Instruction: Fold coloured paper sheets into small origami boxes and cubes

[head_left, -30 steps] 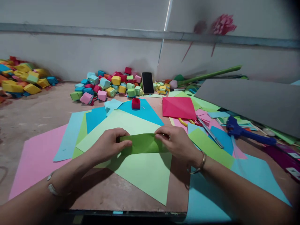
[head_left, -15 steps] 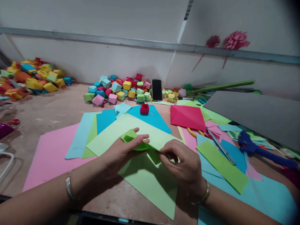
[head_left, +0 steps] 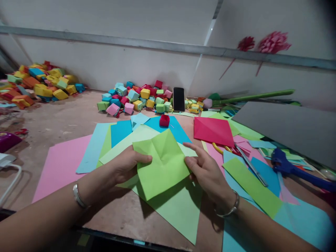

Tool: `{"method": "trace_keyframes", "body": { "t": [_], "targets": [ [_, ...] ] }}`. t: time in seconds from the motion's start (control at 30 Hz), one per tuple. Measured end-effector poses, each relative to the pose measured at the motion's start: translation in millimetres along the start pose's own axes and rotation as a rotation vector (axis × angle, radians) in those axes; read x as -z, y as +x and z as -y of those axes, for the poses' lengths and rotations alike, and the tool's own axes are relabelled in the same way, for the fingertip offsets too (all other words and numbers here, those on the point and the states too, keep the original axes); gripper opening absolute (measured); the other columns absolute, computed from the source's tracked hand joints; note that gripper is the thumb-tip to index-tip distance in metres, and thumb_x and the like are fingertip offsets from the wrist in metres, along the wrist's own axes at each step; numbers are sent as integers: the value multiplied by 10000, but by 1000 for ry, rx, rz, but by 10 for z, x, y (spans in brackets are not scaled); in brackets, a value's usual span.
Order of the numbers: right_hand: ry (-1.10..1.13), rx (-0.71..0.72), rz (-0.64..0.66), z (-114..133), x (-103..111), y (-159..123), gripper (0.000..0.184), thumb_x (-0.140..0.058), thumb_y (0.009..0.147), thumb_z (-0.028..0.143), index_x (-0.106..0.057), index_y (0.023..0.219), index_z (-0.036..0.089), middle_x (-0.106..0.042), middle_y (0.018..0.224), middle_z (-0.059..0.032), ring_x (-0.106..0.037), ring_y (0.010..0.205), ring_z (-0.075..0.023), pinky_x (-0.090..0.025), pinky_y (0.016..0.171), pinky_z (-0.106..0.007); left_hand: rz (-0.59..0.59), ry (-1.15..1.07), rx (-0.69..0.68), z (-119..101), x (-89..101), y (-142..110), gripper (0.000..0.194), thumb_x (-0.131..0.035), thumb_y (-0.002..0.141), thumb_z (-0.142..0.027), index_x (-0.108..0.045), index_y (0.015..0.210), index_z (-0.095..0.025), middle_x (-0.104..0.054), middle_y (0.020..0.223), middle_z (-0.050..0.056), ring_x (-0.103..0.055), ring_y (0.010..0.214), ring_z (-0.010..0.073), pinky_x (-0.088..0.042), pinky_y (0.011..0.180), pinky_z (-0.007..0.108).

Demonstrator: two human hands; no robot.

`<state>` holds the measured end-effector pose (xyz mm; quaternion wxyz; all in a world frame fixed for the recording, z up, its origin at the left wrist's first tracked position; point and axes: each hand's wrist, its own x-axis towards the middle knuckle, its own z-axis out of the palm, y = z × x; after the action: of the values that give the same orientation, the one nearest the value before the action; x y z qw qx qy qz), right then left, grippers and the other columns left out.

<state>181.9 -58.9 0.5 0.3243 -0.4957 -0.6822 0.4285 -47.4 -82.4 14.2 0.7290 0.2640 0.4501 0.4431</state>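
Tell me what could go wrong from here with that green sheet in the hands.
The creased green sheet is held between left hand and right hand; a hard pull might tear it along a crease.

Both hands are close above the loose light-green sheet, so a brush could shift it.

A forward reach might knock the small red box just beyond.
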Motion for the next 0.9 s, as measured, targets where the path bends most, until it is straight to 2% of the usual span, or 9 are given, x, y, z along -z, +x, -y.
{"method": "trace_keyframes", "body": {
  "t": [0.1,0.2,0.3,0.43,0.53,0.6,0.7,0.8,0.9],
  "targets": [
    [-381,482,84,-40,99,46,463,-400,942,178,-444,1393,276,-633,1028,-70,-622,888,-184,-531,740,-330,-23,-31,112,-74,-43,-40,367,-654,628,3,-683,981,-92,-757,900,134,-722,743,278,-586,732,417],
    [-675,819,3,-49,161,87,482,-449,921,102,-523,1334,337,-377,1466,-105,-428,1289,-279,-459,951,-464,-20,-10,134,-87,-72,-63,377,-646,621,5,-681,982,-101,-759,886,127,-723,744,281,-586,726,411],
    [-832,1038,-123,15,214,91,388,-565,894,128,-618,1219,333,-386,1494,-66,-340,1369,-282,-361,1054,-505,11,4,158,-68,-74,-73,391,-650,641,-15,-675,1020,-108,-756,907,130,-721,780,288,-577,745,411],
    [-919,1244,16,149,267,53,346,-591,906,181,-601,1223,319,-581,1350,30,-380,1363,-213,-299,1113,-454,30,44,138,-47,-46,-77,397,-657,616,-16,-685,1001,-106,-754,895,131,-715,785,298,-563,766,435],
    [-863,1216,203,184,257,41,296,-536,930,152,-621,1187,271,-652,1255,25,-435,1326,-232,-294,1097,-484,89,70,102,-18,-24,-79,392,-684,610,-43,-707,993,-125,-751,916,132,-710,811,301,-547,806,457],
    [-735,1149,271,163,236,54,230,-526,921,150,-661,1091,225,-718,1118,-8,-566,1181,-240,-366,1024,-486,141,99,53,6,-38,-89,358,-693,637,-76,-729,983,-163,-751,937,117,-707,824,281,-542,814,431],
    [-488,911,180,99,209,85,116,-580,883,206,-695,900,202,-734,874,-40,-647,896,-206,-483,854,-417,194,183,-32,27,-114,-123,330,-701,683,-148,-744,1000,-234,-747,1001,83,-693,887,273,-540,803,402],
    [-362,595,14,53,185,94,105,-674,817,273,-698,741,205,-665,1121,-90,-594,1060,-235,-495,867,-409,242,280,-99,15,-188,-160,376,-715,702,-212,-723,1075,-264,-725,1097,63,-650,1022,303,-519,866,424],
    [-206,407,28,48,140,70,115,-717,763,303,-696,726,196,-612,1239,-98,-570,1123,-252,-493,891,-410,306,392,-69,-12,-188,-172,380,-717,716,-229,-718,1096,-229,-718,1117,78,-625,1069,322,-500,900,431]
  ]
}}
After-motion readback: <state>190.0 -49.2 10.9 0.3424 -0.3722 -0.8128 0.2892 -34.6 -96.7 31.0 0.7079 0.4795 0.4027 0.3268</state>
